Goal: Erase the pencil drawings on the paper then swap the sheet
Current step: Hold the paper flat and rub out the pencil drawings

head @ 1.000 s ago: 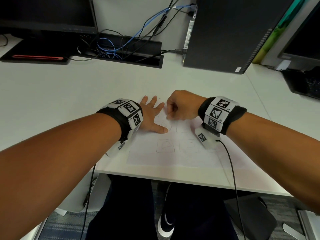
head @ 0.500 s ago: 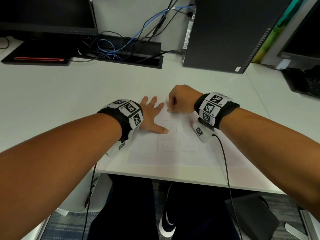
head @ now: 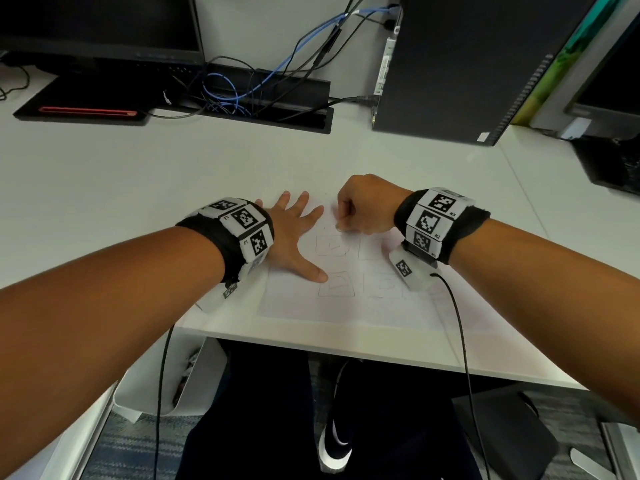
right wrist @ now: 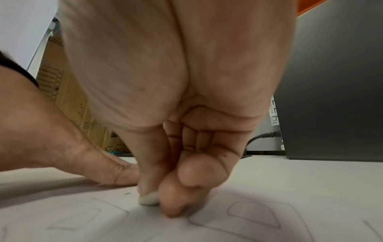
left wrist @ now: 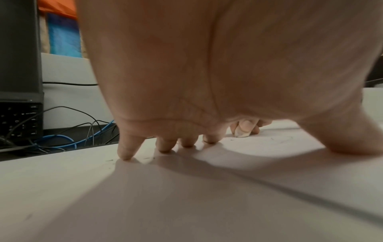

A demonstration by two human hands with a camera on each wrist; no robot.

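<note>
1. The sheet of paper (head: 346,306) lies flat on the white desk (head: 138,188), lower middle of the head view, its near edge close to the desk's front edge.
2. The left hand (head: 291,237) is spread flat on the paper's left side, fingers straight and fanned, thumb pointing toward the lower drawings. In the left wrist view the fingertips (left wrist: 125,155) press down on the surface.
3. The right hand (head: 367,206) is curled up and pinching a small white eraser (right wrist: 148,200) between thumb and fingers. The eraser's tip touches the paper near the top of the sheet, centre of the head view.
4. The pencil drawings (head: 334,245) are rounded boxes with shapes inside, and you can see several just below the right hand. They look pretty faint.
5. Upper part of the head view: a monitor (head: 100,26) at upper left, a tangle of blue and black cables (head: 235,88) in the middle, and a dark computer tower (head: 467,64) at upper right.
</note>
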